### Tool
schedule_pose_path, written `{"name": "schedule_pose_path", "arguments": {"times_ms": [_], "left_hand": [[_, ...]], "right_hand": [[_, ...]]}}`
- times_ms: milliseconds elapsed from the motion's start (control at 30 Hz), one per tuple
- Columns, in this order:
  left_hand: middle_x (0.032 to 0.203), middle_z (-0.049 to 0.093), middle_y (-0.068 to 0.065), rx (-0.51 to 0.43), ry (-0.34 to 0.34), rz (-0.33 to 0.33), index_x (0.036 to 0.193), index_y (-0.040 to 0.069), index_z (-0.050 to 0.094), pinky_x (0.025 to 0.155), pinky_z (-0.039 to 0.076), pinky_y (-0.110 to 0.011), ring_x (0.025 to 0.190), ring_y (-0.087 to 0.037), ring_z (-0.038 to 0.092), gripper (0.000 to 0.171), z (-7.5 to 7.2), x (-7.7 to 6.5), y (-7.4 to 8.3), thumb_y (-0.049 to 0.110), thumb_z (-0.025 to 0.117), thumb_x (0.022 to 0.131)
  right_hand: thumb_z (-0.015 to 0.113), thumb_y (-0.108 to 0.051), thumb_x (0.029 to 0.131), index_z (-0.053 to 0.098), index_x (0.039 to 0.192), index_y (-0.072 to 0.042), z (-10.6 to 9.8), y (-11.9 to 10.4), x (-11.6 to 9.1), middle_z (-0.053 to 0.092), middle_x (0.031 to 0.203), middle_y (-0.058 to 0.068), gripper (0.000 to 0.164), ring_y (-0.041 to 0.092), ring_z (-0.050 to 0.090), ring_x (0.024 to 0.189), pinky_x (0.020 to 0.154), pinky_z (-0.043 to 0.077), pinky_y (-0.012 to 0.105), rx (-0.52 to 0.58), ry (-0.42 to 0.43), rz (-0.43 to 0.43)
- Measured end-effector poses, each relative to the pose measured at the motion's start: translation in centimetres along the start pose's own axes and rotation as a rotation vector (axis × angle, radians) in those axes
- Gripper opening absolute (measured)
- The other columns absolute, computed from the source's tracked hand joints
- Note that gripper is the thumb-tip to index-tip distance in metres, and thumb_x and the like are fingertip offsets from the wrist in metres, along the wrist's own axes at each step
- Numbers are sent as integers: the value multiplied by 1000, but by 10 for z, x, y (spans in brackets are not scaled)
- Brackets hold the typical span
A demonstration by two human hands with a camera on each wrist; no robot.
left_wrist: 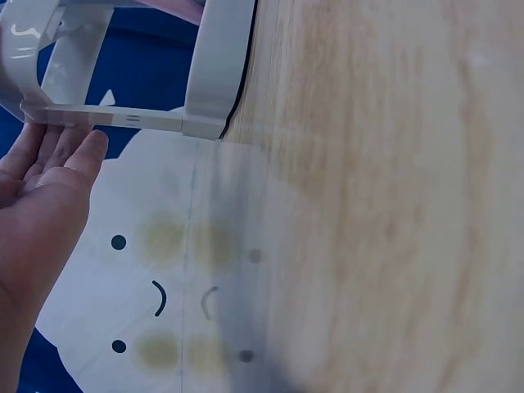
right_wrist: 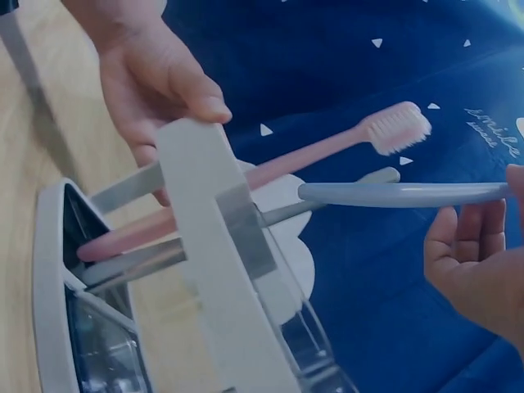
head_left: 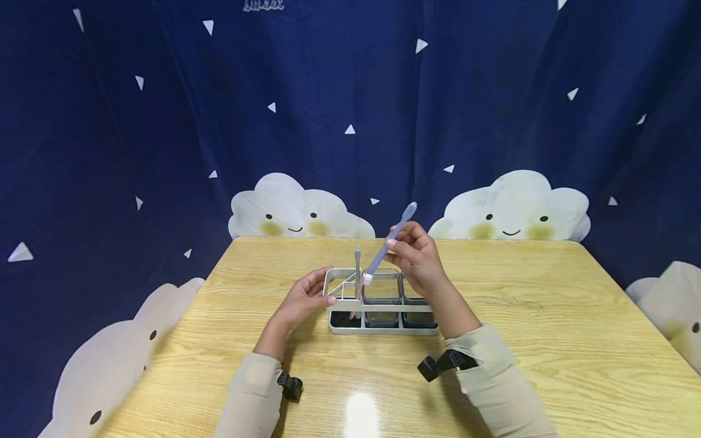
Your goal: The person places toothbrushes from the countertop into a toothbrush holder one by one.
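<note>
My right hand [head_left: 420, 260] pinches a blue toothbrush [head_left: 379, 258] above the holder, its head up and its handle end slanting down to the left. A white toothbrush holder [head_left: 400, 308] stands on the table. My left hand [head_left: 298, 304] grips its left end, the thumb on the upper rim and the fingers at the side. In the left compartment stand a pink toothbrush [right_wrist: 315, 153], bristles up, and a grey toothbrush [head_left: 358, 261]. The blue handle end [right_wrist: 315, 193] lies close to both in the right wrist view; whether it touches them I cannot tell.
Clear cups [head_left: 381, 292] sit in the holder's other compartments, the right one partly behind my right forearm. The holder stands on a wooden table [head_left: 547, 328]. Behind the table hangs a dark blue curtain [head_left: 328, 73] with white triangles and clouds.
</note>
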State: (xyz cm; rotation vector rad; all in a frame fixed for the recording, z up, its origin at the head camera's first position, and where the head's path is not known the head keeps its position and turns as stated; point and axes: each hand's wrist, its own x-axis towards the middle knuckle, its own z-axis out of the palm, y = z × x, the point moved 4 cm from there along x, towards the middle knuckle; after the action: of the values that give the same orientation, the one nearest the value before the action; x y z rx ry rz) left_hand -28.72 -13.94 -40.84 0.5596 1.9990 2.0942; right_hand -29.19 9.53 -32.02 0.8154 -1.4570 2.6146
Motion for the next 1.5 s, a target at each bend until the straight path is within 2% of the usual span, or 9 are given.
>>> {"name": "schedule_pose_path", "arguments": {"times_ms": [233,533,800,900,1033,1200,1500], "left_hand": [[136,40,-27,-6,16,0,139,-6,34,104,28,-41,128,-40,32,69,0,0,0,-10,67,78],[137,38,-28,2,3,-1,140,-6,33,104,29,-41,129,-42,30,70,1,0,2,-9,67,79],[136,41,-26,18,21,-14,140,-4,34,103,31,-39,127,-36,36,69,0,0,2,-8,67,79],[136,41,-25,19,23,-13,140,-4,35,104,30,-38,127,-34,37,69,-1,0,1,-8,67,79],[137,38,-28,-5,14,-11,140,-6,33,105,28,-39,129,-39,31,69,0,0,1,-10,66,79],[138,36,-29,-15,6,-9,140,-6,31,105,26,-40,130,-42,28,70,0,0,1,-10,65,79],[137,36,-29,-2,7,-11,140,-7,31,105,25,-43,129,-42,30,69,1,-1,3,-10,65,80]], "right_hand": [[62,2,86,61,94,-13,5,14,1,55,85,3,17,14,55,77,74,50,34,-12,-41,21],[55,8,87,62,92,-13,7,28,-2,54,85,3,22,13,54,77,73,51,35,-49,0,79],[58,8,85,64,91,-14,6,39,-3,54,85,4,24,14,54,75,70,52,33,-131,44,107],[59,7,84,64,91,-10,6,43,-4,55,84,5,19,14,53,75,66,51,28,-196,35,109],[61,5,84,60,92,0,8,50,-6,56,84,5,9,13,51,75,62,48,23,-272,8,113],[63,6,84,55,96,13,11,56,-8,57,86,10,16,14,52,77,62,47,22,-303,-57,118],[62,6,85,56,99,14,11,62,-8,58,86,12,18,16,54,78,66,49,25,-330,-78,155]]}}
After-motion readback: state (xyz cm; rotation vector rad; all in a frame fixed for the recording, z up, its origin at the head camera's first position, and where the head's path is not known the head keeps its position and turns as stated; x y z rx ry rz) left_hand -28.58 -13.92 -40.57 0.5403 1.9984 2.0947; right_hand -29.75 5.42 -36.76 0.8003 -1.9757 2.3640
